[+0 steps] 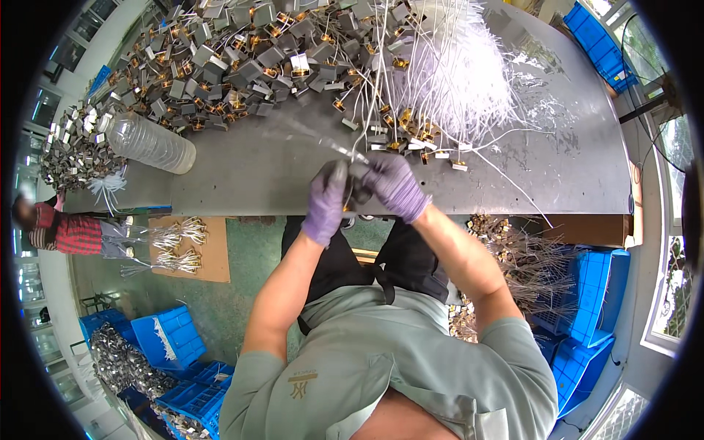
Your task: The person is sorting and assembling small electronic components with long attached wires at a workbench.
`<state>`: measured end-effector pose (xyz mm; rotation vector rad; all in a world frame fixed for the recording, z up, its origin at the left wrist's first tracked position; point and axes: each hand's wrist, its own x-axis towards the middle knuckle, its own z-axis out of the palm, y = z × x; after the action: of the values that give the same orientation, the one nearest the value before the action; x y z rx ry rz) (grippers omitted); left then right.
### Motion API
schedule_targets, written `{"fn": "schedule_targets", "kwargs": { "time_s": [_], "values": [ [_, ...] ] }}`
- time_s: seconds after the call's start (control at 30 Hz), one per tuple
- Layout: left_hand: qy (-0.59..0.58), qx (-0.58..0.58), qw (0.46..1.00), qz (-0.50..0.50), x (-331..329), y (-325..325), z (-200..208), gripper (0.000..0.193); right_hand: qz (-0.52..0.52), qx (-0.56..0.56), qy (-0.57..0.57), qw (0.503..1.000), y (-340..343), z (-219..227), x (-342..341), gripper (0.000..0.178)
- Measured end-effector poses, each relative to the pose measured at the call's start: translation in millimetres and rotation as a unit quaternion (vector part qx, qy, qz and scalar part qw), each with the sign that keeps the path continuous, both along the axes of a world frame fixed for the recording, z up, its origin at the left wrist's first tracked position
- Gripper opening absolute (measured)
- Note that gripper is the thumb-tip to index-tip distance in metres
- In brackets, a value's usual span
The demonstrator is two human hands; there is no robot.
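Note:
My left hand (328,202) and my right hand (394,185), both in purple gloves with dark grey fingertips, meet over the near edge of the grey metal table (477,189). The left fingers are closed, and what lies between them is hidden. My right fingers are closed on a white wire (323,138), whose free length sticks out to the far left and is smeared by motion. Just beyond the right hand lie several small grey blocks with copper-coloured clips and white wires (422,139).
A large heap of grey blocks (242,73) covers the far left, beside a bundle of white wires (469,81). A clear plastic bottle (152,142) lies at left. Blue crates (172,337) stand on the floor on both sides. A person (70,233) is at far left.

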<state>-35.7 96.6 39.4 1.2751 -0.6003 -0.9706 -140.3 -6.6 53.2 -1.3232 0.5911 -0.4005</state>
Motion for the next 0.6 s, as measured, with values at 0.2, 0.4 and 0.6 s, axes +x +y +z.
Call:
{"fn": "schedule_targets", "kwargs": {
  "time_s": [0.2,0.4,0.6],
  "values": [
    [-0.088,-0.020,0.996,-0.003,-12,-76,18,0.044,-0.049,-0.040,0.073,0.995,-61,28,-19,0.022],
    [-0.463,0.068,0.882,0.044,15,-151,-34,0.024,-0.161,-0.141,0.173,0.961,-153,13,-43,0.025],
    [-0.481,0.151,0.859,0.090,41,-195,-41,0.036,-0.222,-0.117,0.145,0.957,-191,-18,-59,0.023]
  ]
}}
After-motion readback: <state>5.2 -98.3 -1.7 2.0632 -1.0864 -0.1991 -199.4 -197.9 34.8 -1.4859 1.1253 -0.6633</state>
